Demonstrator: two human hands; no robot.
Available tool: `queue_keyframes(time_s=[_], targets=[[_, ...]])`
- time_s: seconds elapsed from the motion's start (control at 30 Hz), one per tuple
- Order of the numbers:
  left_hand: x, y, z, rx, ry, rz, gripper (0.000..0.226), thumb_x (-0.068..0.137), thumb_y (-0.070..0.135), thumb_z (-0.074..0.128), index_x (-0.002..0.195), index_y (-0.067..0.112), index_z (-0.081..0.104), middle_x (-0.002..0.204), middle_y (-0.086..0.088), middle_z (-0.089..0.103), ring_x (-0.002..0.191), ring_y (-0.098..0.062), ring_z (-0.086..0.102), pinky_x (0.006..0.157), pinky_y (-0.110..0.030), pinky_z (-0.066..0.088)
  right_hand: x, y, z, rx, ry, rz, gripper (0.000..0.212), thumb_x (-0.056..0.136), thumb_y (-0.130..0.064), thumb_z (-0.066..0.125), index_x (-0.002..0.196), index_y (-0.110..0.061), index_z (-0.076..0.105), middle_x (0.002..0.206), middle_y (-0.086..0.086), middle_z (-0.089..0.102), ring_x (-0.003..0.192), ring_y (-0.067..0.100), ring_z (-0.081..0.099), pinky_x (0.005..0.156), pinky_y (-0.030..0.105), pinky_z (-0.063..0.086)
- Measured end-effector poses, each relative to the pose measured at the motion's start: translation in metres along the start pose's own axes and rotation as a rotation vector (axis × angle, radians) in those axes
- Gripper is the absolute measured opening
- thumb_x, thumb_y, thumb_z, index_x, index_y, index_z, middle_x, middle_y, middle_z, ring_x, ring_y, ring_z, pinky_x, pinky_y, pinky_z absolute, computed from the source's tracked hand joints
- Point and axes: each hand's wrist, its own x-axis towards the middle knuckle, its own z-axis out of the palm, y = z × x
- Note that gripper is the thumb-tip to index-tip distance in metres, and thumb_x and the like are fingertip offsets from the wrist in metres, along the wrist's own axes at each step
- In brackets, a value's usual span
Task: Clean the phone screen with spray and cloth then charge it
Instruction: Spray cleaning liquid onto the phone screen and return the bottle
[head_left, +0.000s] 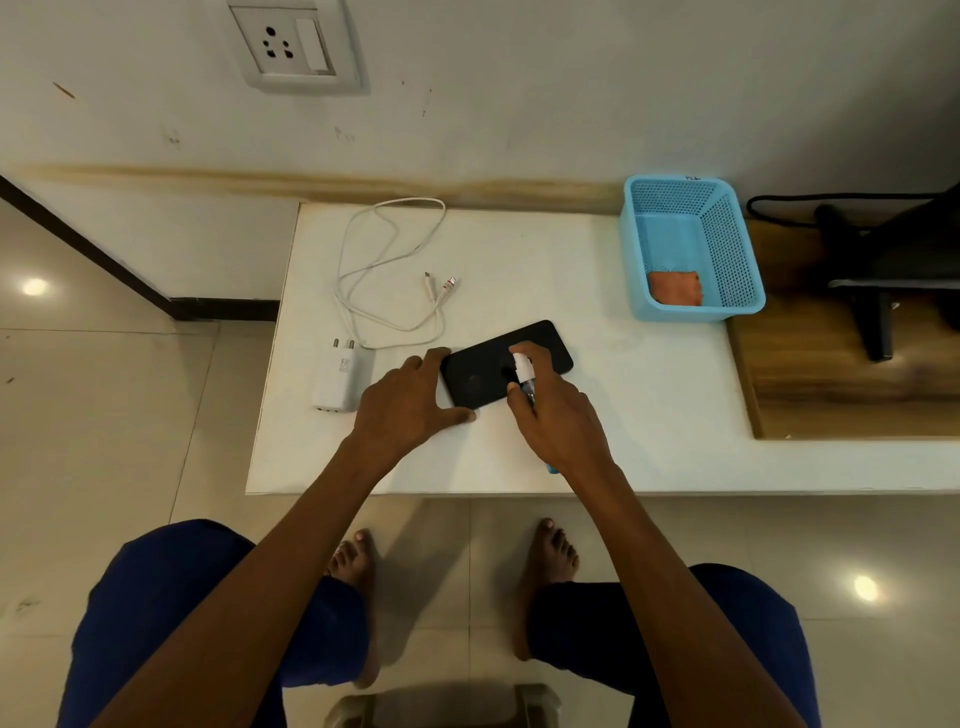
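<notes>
Right hand gripping spray bottle, phone

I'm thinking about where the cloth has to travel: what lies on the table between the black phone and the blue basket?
Nothing: in the head view, bare white tabletop separates the black phone from the blue perforated plastic basket holding the orange cloth.

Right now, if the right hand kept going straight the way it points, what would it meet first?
Probably the phone: the right hand holds the spray bottle just above its screen, though the gap is unclear.
</notes>
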Motion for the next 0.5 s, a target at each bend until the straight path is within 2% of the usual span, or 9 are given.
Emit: queue_keyframes(time_s=[0.1, 0.23, 0.33, 0.43, 0.5], targets=[[-0.0001, -0.0005, 0.0001, 0.003, 0.012, -0.001, 0.092, 0.072, 0.073, 0.068, 0.146, 0.032, 0.031, 0.134, -0.001, 0.057, 0.114, -0.025, 0.061, 0.075, -0.033, 0.046, 0.0, -0.0019, -0.0017, -0.001, -0.004, 0.025, 0.041, 0.1, -0.034, 0.05, 0.137, -0.032, 0.033, 0.078, -0.009, 0.053, 0.061, 0.013, 0.058, 0.065, 0.034, 0.057], [0.0004, 0.0014, -0.0007, 0.017, 0.009, -0.012, 0.093, 0.072, 0.073, 0.068, 0.146, 0.031, 0.031, 0.136, 0.0, 0.056, 0.115, -0.024, 0.061, 0.077, -0.032, 0.046, 0.0004, -0.0039, 0.0, -0.019, 0.013, 0.03, 0.044, 0.099, -0.034, 0.051, 0.139, -0.028, 0.035, 0.087, -0.008, 0.055, 0.066, 0.012, 0.058, 0.069, 0.033, 0.057], [-0.0004, 0.0022, -0.0009, 0.019, 0.005, -0.01, 0.093, 0.074, 0.072, 0.067, 0.147, 0.029, 0.031, 0.138, -0.001, 0.055, 0.116, -0.024, 0.06, 0.078, -0.032, 0.045, 0.0015, -0.0067, 0.0025, -0.061, 0.008, 0.046, 0.043, 0.099, -0.034, 0.049, 0.139, -0.029, 0.034, 0.092, -0.001, 0.062, 0.07, 0.015, 0.061, 0.071, 0.037, 0.058], [-0.002, 0.0029, -0.0019, 0.017, 0.008, -0.012, 0.092, 0.074, 0.071, 0.067, 0.148, 0.029, 0.031, 0.139, -0.001, 0.055, 0.118, -0.025, 0.059, 0.082, -0.034, 0.048, 0.0006, -0.0089, 0.0044, -0.096, 0.009, 0.05, 0.041, 0.099, -0.033, 0.048, 0.136, -0.029, 0.032, 0.09, 0.001, 0.061, 0.069, 0.019, 0.062, 0.07, 0.042, 0.058], [-0.0027, 0.0038, -0.0034, 0.026, 0.008, -0.014, 0.092, 0.075, 0.071, 0.067, 0.148, 0.029, 0.031, 0.139, -0.001, 0.055, 0.118, -0.025, 0.059, 0.083, -0.035, 0.048, 0.0006, -0.0094, 0.0044, -0.098, 0.008, 0.057, 0.041, 0.099, -0.033, 0.049, 0.136, -0.029, 0.032, 0.09, 0.0, 0.061, 0.069, 0.017, 0.061, 0.069, 0.04, 0.058]])
